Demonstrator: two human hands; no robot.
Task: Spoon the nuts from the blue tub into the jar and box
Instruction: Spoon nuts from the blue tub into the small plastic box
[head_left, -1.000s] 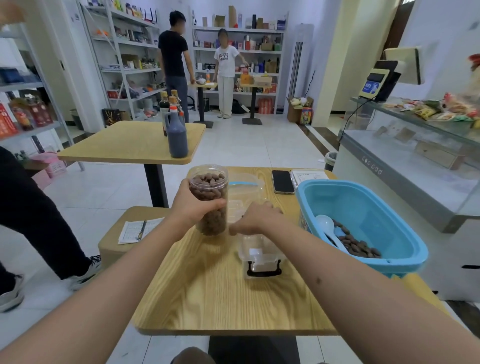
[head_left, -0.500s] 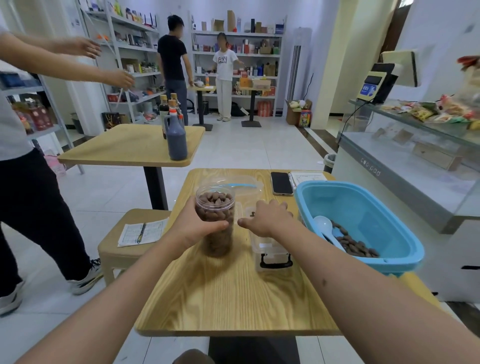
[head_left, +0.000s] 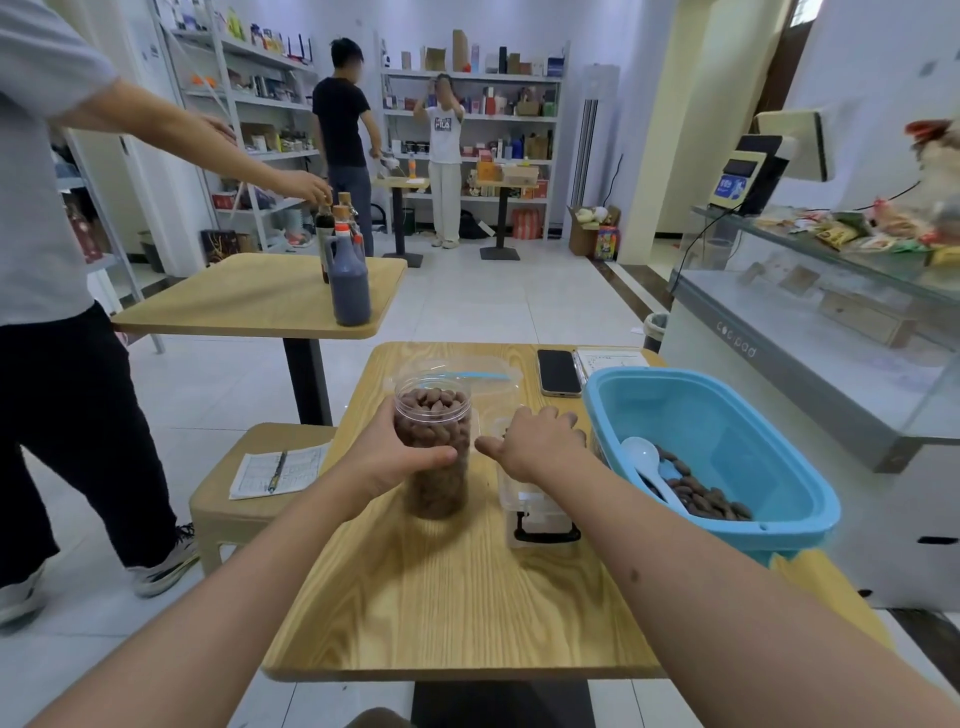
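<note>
A clear, lidless plastic jar (head_left: 434, 447), brim-full of brown nuts, stands upright on the wooden desk (head_left: 457, 597). Just right of it lies a low transparent plastic box (head_left: 540, 512) with a black latch. Further right sits the blue plastic tub (head_left: 727, 415), holding remaining nuts (head_left: 698, 493) and a white plastic spoon (head_left: 649, 470).

On the table (head_left: 467, 597), the jar (head_left: 432, 441) stands left of the box (head_left: 535, 514); the tub (head_left: 727, 447) sits right, spoon (head_left: 649, 467) inside; the phone (head_left: 558, 372) lies far, apparently beside papers (head_left: 610, 358).

Both forearms reach forward; the left hand (head_left: 400, 457) is curled in a grip, the right hand (head_left: 537, 441) lies palm-down.
</note>
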